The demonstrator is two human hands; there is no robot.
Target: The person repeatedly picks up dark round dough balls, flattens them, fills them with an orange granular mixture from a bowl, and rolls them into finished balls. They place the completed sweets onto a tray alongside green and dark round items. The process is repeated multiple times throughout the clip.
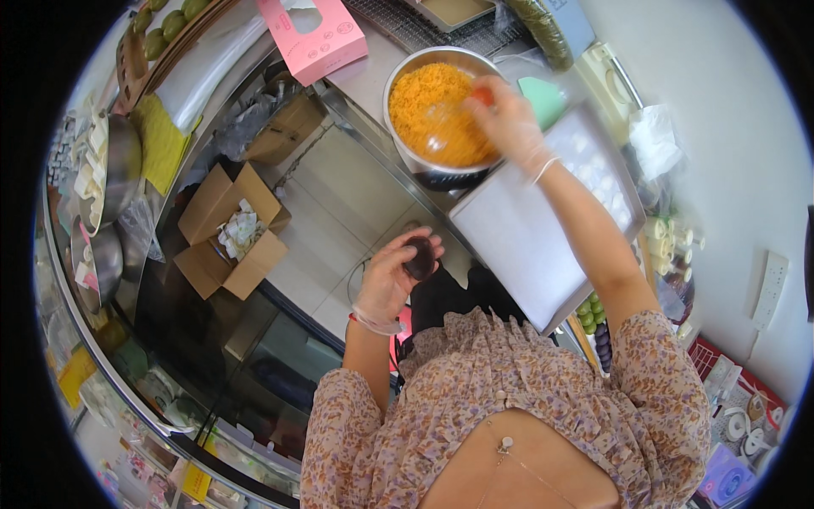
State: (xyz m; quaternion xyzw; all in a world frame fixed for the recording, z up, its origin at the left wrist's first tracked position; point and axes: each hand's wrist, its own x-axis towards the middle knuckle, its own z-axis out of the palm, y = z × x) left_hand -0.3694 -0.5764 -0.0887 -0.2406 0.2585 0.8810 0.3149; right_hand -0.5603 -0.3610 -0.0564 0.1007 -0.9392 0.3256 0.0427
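My left hand (388,273), in a clear plastic glove, holds a dark brown, rounded lump (420,259) that looks like dough or paste. It hangs over the floor in front of my body. My right hand (505,124), also gloved and blurred by motion, reaches over the right side of a steel bowl (388,114). A small orange-red thing (483,97) shows between its thumb and fingers; blur hides what it is. Loose, crumbly orange-yellow filling (420,89) lies in the bowl. Something shiny and blurred shows over the filling, below my fingers.
Right of the bowl lies a large tray (509,235) with a white surface; round white pieces (601,178) fill its far side. A pink box (318,38) stands left of the bowl. On the floor, an open cardboard box (197,213) holds crumpled paper. Steel bowls (117,172) stand far left.
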